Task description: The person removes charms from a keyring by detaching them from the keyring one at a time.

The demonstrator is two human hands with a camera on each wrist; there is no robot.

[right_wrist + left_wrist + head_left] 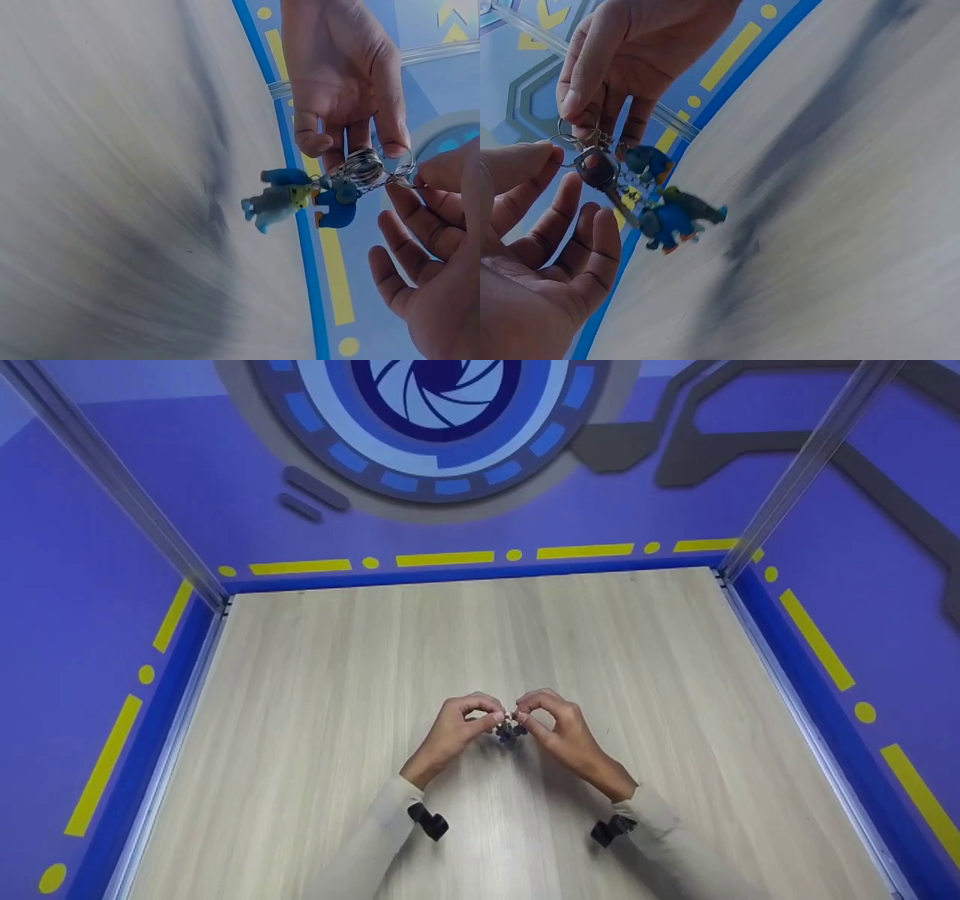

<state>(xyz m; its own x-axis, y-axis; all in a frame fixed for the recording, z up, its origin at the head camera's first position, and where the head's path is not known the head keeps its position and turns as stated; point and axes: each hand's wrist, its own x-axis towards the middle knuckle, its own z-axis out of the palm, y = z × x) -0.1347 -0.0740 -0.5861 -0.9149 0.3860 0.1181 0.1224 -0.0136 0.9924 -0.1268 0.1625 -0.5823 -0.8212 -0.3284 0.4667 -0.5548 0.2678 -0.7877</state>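
Over the table, my left hand (454, 727) and right hand (562, 727) meet at a bunch of metal key rings (365, 166). Each hand pinches a ring between thumb and forefinger, and the rings touch or interlink; exactly how I cannot tell. A key (598, 169) with a dark head dangles close to the left fingertips. Below hang small figure charms on short chains: a blue one (667, 223), another blue one (646, 159) with an orange part, and a grey one with a yellow face (276, 201). The other fingers of both hands are loosely bent.
The pale wood-look table (337, 660) spreads around both hands. Blue printed panels (525, 525) with yellow dashes stand along its back and sides, with metal posts at the back corners. A black wrist camera (429, 820) sits on each sleeve.
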